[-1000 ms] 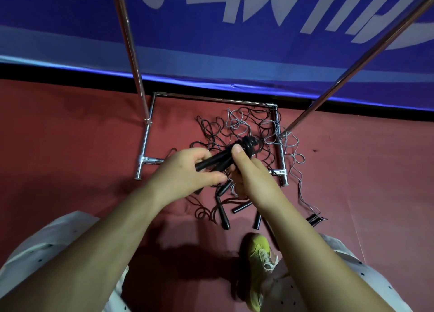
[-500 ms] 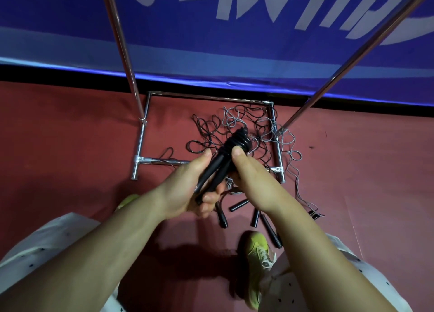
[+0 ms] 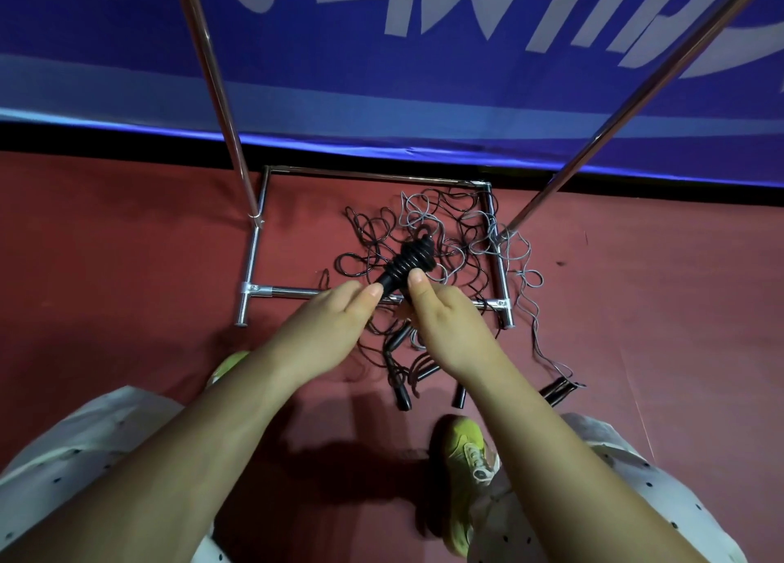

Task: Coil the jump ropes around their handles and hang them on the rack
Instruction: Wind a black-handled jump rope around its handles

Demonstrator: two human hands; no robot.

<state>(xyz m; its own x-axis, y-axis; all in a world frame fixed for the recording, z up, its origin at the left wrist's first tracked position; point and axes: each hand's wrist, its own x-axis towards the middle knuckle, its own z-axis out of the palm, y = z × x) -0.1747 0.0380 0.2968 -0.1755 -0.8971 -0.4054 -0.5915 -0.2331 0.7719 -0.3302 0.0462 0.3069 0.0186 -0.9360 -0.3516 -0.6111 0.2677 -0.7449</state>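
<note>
Both hands hold one black jump rope [image 3: 410,259] whose cord is wound in tight coils round its paired handles, with a small loop sticking out at the far end. My left hand [image 3: 335,320] pinches the near end of the handles from the left. My right hand [image 3: 441,320] grips them from the right, thumb laid along the coil. Below lies a tangle of loose black and grey ropes [image 3: 445,227] on the red floor, inside the base of the chrome rack [image 3: 254,265]. Several loose black handles [image 3: 403,395] lie nearer my feet.
Two chrome rack poles [image 3: 212,79] rise left and right toward the top of the view. A blue banner wall [image 3: 382,74] stands behind the rack. My yellow-green shoes [image 3: 464,456] stand on the red floor just below the handles.
The coiled bundle has swung from lying across to pointing away from me. My left hand has shifted from wrapping the handles to pinching their near end. The view has dipped slightly.
</note>
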